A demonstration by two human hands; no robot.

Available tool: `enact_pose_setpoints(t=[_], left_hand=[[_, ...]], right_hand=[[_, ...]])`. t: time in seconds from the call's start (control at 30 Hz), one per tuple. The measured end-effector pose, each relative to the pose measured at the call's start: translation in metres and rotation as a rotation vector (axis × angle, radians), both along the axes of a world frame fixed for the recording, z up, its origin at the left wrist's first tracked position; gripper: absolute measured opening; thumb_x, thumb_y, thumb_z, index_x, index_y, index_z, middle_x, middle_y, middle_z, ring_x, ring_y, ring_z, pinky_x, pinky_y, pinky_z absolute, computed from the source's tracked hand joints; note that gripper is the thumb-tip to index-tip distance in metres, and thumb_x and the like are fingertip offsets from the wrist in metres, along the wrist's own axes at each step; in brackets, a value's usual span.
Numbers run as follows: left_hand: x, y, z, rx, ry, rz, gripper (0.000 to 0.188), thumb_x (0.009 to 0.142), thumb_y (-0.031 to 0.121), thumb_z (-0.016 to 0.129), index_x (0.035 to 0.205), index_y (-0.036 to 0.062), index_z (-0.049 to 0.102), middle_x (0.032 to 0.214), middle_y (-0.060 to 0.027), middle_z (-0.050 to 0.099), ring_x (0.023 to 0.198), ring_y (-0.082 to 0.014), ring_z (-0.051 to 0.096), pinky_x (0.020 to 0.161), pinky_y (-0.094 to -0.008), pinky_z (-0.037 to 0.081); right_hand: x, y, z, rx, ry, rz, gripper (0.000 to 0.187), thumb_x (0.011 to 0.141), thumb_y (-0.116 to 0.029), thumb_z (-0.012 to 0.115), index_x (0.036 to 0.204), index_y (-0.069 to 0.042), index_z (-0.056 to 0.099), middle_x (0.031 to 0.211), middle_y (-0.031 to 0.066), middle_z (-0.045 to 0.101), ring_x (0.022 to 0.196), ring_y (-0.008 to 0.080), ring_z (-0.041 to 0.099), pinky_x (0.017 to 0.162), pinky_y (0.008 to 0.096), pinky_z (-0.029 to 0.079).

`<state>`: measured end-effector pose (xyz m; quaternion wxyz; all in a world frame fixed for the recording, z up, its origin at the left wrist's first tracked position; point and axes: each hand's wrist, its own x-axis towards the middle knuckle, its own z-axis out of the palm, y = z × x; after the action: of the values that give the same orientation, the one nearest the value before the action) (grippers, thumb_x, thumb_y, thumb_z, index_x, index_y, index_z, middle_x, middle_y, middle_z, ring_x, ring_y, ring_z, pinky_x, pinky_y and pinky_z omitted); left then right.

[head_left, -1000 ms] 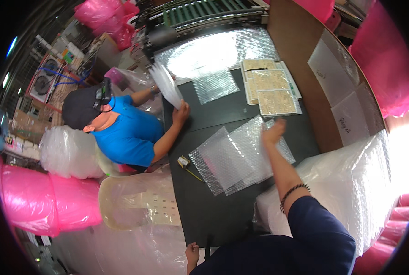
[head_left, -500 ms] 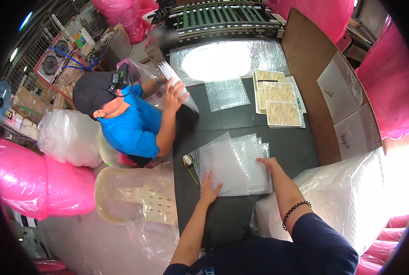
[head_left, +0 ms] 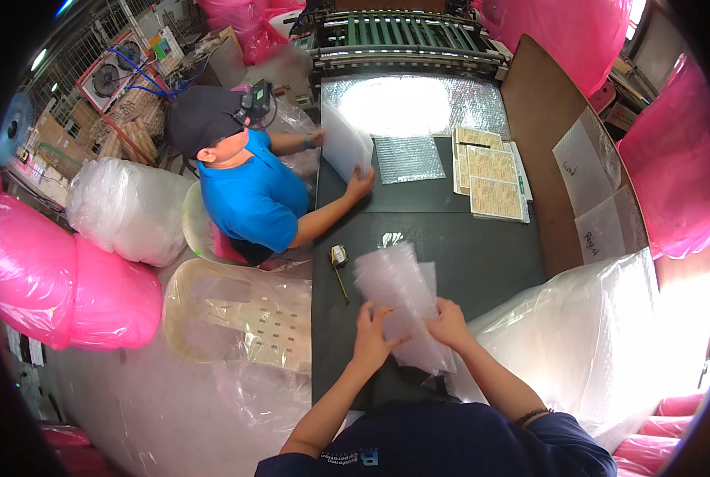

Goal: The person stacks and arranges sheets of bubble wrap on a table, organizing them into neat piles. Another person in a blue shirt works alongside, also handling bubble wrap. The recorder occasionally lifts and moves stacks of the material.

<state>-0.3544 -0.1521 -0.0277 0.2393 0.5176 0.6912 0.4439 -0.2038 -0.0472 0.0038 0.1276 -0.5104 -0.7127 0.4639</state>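
Several clear bubble wrap sheets stand tilted together as a loose stack above the near part of the dark table. My left hand grips their left edge, with thumb and fingers around it. On the opposite edge my right hand is closed, its fingers partly hidden by the sheets. A tape measure with its yellow blade drawn out lies left of the stack. Beyond it, a small clear scrap of plastic rests on the table.
At the left side a co-worker in blue holds a stack of white sheets. Farther back lie a single bubble sheet and paper forms with pens. A brown board borders the right; a large clear plastic bag stands near me.
I have lifted the bubble wrap sheets off the table and tilted them upright, drawing them nearer. The co-worker's stack has moved right, over the table.
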Motion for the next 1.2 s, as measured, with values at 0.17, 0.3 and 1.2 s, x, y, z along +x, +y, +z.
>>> enact_pose_setpoints(t=[0.17,0.3,1.2], left_hand=[[-0.004,-0.057,0.023,0.365,0.760,-0.172,0.064,0.065,0.046,0.070,0.121,0.0253,0.046,0.128,-0.0126,0.043,0.124,-0.0273,0.036,0.096,-0.0624,0.021],[0.010,-0.073,0.014,0.116,0.662,-0.330,0.061,0.065,0.032,0.071,0.121,0.0216,0.047,0.123,-0.0070,0.046,0.115,-0.0259,0.044,0.087,-0.0510,0.034],[-0.079,-0.289,-0.062,-0.146,-0.377,0.484,0.036,0.090,0.023,0.054,0.123,0.0095,0.049,0.110,-0.0074,0.057,0.086,-0.0177,0.058,0.075,-0.0289,0.047]], right_hand=[[-0.012,-0.031,-0.010,0.043,0.013,0.587,0.038,0.064,-0.021,0.065,0.098,-0.004,0.062,0.091,0.0207,0.063,0.088,0.0377,0.059,0.077,0.0416,0.047],[-0.027,-0.023,-0.067,0.044,-0.282,0.818,0.052,0.061,-0.028,0.071,0.104,-0.004,0.058,0.097,0.0197,0.062,0.090,0.0370,0.059,0.079,0.0414,0.047],[-0.016,-0.075,0.027,0.714,0.544,-0.098,0.011,0.072,-0.006,0.055,0.081,-0.003,0.061,0.113,0.0161,0.048,0.105,0.0335,0.049,0.087,0.0415,0.041]])
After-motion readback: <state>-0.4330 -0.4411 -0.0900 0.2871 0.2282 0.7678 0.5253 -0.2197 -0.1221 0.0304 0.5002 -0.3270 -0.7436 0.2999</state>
